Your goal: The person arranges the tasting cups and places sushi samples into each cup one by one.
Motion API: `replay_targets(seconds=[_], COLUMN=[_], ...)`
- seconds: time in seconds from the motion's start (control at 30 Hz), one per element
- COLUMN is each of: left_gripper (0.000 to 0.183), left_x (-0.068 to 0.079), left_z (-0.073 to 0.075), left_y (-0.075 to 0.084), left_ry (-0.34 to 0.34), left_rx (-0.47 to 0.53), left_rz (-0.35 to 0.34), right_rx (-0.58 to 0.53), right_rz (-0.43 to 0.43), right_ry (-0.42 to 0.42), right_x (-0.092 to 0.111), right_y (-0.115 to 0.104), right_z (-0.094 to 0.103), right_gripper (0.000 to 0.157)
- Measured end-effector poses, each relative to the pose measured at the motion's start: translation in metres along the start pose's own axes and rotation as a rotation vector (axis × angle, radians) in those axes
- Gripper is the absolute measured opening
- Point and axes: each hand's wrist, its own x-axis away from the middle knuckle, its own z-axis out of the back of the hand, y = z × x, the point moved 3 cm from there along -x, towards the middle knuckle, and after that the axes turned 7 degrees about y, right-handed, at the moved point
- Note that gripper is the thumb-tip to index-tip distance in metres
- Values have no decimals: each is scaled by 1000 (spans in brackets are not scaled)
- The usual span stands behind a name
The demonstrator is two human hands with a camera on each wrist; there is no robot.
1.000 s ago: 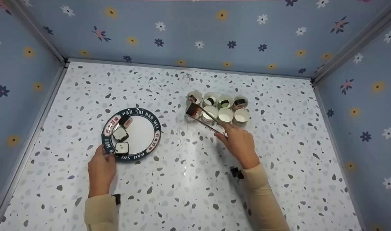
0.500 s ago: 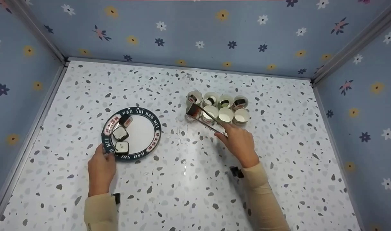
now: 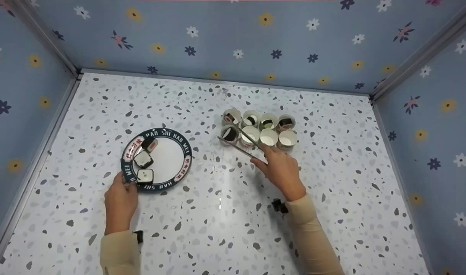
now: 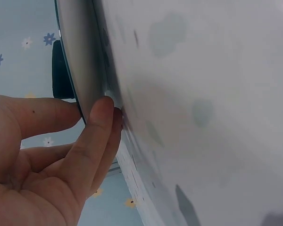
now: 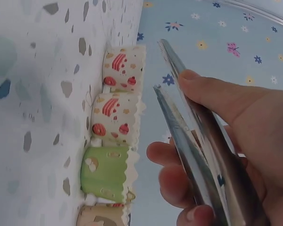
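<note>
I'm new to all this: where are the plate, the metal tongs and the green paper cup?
Plate (image 3: 169,158): head view, on its bare white middle.
Metal tongs (image 5: 209,134): right wrist view, partway along one shiny arm.
Green paper cup (image 5: 106,176): right wrist view, on its outer wall.

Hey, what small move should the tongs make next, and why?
I'd probably lift the tongs toward the plate: in the head view they straddle a cup with a sushi piece inside, while three pieces sit on the plate and three nearer-row cups look empty.
</note>
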Motion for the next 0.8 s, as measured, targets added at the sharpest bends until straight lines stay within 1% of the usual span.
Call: replay_targets(seconds=[0.1,0.17,0.23,0.33,0.47,0.63,0.73,0.8], left_gripper=[55,55,55,55,55,56,56,55], left_x=[0,0,0,0,0,-1,-1,-1], left_z=[0,0,1,1,1,-1,-1,0], left_y=[0,0,0,0,1,1,0,-1], left_ry=[-6,-13,-15,-15,-19,-23,-25,-11], left_rx=[-2,-5,-9,-12,-7,-9,-11,-10], left_rz=[9,15,18,24,26,27,29,15], right_rx=[-12,-18,-25,-48,-88,-116,-129,-137], right_rz=[44,70,90,115,124,107,105,112], right_ry=[16,13,0,-43,-100,-142,-154,-156], right_x=[0,0,-2,-5,-10,-16,-21,-23], right_y=[-11,-21,-31,-50,-73,-98,-109,-116], right_z=[-4,-8,-13,-21,-34,-44,-49,-52], right_gripper=[49,50,50,51,50,51,50,48])
